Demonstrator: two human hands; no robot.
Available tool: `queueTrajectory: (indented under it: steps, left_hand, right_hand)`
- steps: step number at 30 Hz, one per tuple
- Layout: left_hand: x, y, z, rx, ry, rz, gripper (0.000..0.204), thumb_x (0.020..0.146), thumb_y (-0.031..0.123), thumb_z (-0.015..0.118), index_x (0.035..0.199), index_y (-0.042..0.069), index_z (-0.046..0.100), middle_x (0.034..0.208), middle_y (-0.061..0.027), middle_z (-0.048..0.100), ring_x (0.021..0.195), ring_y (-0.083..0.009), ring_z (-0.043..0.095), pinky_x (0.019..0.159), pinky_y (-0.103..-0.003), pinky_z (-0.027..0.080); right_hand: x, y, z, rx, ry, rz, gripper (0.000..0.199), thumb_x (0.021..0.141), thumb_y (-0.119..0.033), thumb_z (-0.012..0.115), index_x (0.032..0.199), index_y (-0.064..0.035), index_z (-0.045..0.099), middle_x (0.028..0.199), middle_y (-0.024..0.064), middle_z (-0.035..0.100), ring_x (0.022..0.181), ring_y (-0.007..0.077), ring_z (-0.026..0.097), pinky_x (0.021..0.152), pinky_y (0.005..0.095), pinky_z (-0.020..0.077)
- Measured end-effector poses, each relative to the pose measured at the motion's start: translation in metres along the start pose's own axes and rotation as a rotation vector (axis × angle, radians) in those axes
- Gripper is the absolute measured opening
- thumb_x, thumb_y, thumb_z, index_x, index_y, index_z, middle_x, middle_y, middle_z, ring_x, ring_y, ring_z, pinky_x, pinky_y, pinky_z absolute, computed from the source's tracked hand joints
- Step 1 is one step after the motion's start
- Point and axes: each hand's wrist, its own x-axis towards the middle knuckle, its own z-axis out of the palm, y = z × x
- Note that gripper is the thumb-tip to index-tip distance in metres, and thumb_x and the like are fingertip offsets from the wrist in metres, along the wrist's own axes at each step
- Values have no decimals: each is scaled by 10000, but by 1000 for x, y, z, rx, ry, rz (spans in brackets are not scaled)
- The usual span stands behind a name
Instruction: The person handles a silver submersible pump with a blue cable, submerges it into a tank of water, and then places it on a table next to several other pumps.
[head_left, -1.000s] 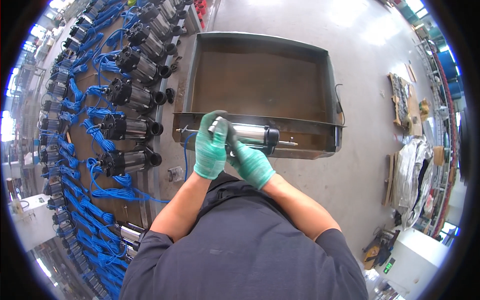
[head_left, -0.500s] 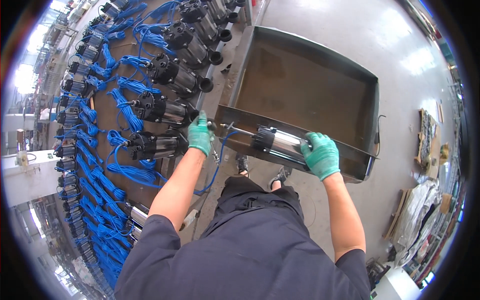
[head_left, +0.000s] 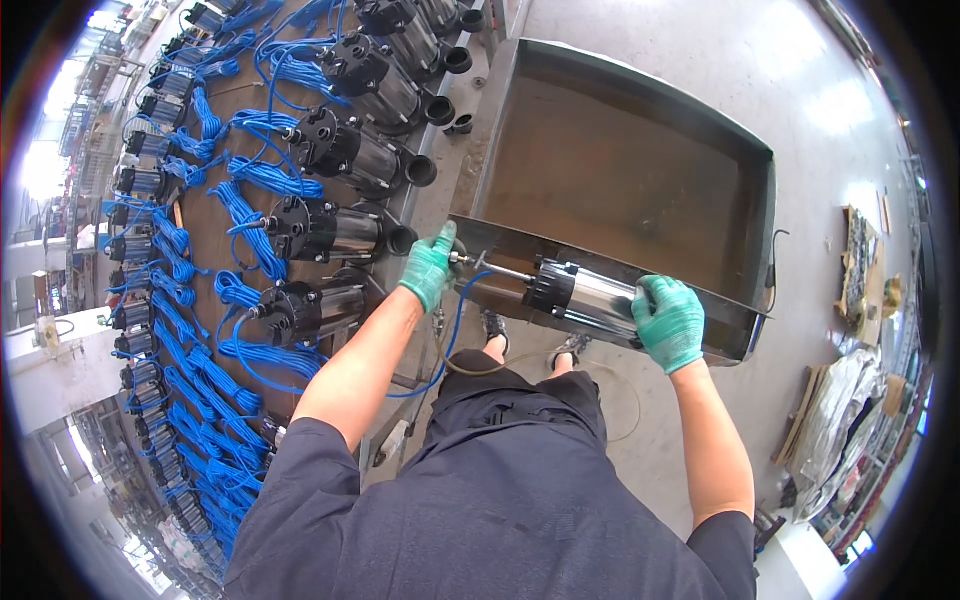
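Observation:
A silver cylindrical pump (head_left: 603, 302) with a black ribbed end lies on its side across the near part of a metal tank. My right hand (head_left: 668, 318), in a green glove, is wrapped over the pump's right end. From its black end a thin metal rod (head_left: 510, 273) points left, and a blue cable (head_left: 452, 335) loops down beside it. My left hand (head_left: 429, 268), also gloved in green, is closed on a metal hose fitting (head_left: 459, 257) close to the rod's tip. Whether the two are joined I cannot tell. A thin yellowish hose (head_left: 470, 371) hangs below that hand.
The rectangular tank (head_left: 765, 225) holds brownish liquid. At left, a brown bench (head_left: 228, 100) carries rows of silver-and-black pumps (head_left: 335, 232) with coiled blue cables (head_left: 262, 358). My feet stand below the tank's near edge. Wrapped material (head_left: 835, 425) lies on the floor at right.
My left hand has moved right with the hose fitting, closer to the rod's tip. The yellowish hose now swings out in a curve. My right hand stays on the pump.

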Motion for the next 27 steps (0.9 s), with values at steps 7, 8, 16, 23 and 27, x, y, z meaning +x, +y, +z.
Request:
queueTrajectory:
  steps: [7, 8, 16, 23, 27]
  left_hand:
    - [4, 3, 3, 85, -9, -25, 463, 1016, 490, 597, 789, 87, 633, 623, 9, 561, 450, -96, 503, 395, -258, 356]
    - [5, 5, 4, 84, -9, -28, 463, 1016, 490, 597, 789, 87, 633, 623, 9, 561, 450, -96, 503, 395, -258, 356]
    - [1, 8, 4, 173, -46, -33, 428, 1035, 448, 580, 790, 97, 604, 585, 23, 522, 406, -76, 464, 365, -250, 328]
    - [1, 1, 9, 153, 40, 39, 413, 1018, 475, 597, 814, 117, 618, 588, 11, 548, 410, -85, 465, 353, -262, 322]
    - [-8, -6, 1, -6, 182, 120, 407, 1018, 499, 581, 824, 145, 631, 602, 25, 559, 424, -83, 452, 370, -250, 307]
  right_hand:
    - [2, 1, 2, 21, -16, -2, 129, 835, -139, 681, 935, -65, 714, 866, 128, 708, 807, 322, 671, 749, 428, 534]
    - [4, 0, 2, 20, -20, -2, 129, 835, -139, 681, 935, -65, 714, 866, 128, 708, 807, 322, 671, 749, 428, 534]
    - [5, -4, -1, 62, 30, 60, 199, 788, -110, 672, 977, -65, 718, 881, 132, 715, 816, 324, 684, 741, 427, 553]
    - [1, -3, -4, 52, 14, 72, 251, 765, -171, 722, 996, -71, 722, 897, 122, 722, 838, 314, 691, 749, 423, 561]
    - [-5, 2, -4, 93, 17, -7, 261, 770, -180, 733, 1005, -69, 704, 897, 124, 706, 850, 318, 678, 779, 441, 541]
